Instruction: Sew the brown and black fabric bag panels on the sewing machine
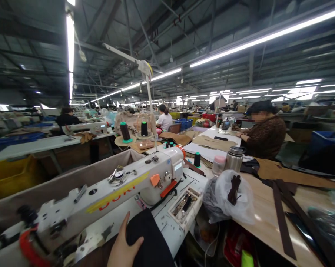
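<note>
My left hand is at the bottom edge, its thumb pressed onto a piece of black fabric and a finger laid along the fabric's left edge. The fabric lies on the bed of a white sewing machine with a yellow stripe and red lettering. The fabric's far end reaches the needle area under the machine head. My right hand is out of view.
A small tray of tools sits right of the machine. Beyond it are a plastic bag, a steel flask, a pink-lidded jar and brown strips. Thread cones stand behind. A seated person works at right.
</note>
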`<action>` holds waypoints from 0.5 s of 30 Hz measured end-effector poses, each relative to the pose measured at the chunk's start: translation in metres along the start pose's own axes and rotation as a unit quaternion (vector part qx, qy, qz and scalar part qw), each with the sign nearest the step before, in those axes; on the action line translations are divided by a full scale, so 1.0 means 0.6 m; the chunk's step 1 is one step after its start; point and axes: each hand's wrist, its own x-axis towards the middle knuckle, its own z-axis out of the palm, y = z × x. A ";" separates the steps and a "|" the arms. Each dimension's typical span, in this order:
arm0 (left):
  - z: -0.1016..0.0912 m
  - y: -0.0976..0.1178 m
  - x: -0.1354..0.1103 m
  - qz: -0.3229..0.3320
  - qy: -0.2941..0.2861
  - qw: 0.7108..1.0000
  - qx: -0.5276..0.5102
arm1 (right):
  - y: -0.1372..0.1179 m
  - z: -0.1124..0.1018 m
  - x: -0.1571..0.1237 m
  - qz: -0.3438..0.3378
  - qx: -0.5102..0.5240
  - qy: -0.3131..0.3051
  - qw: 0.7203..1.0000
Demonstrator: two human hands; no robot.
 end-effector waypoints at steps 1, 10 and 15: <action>0.000 0.004 -0.006 0.032 0.019 0.999 0.005 | -0.001 0.007 0.015 0.000 -0.018 0.004 1.000; -0.024 0.071 -0.066 0.171 -0.051 0.945 0.275 | 0.008 0.093 0.104 0.008 -0.120 -0.015 0.993; -0.065 0.038 -0.123 0.184 -0.116 0.929 0.299 | 0.007 0.119 0.128 -0.020 -0.140 -0.030 0.989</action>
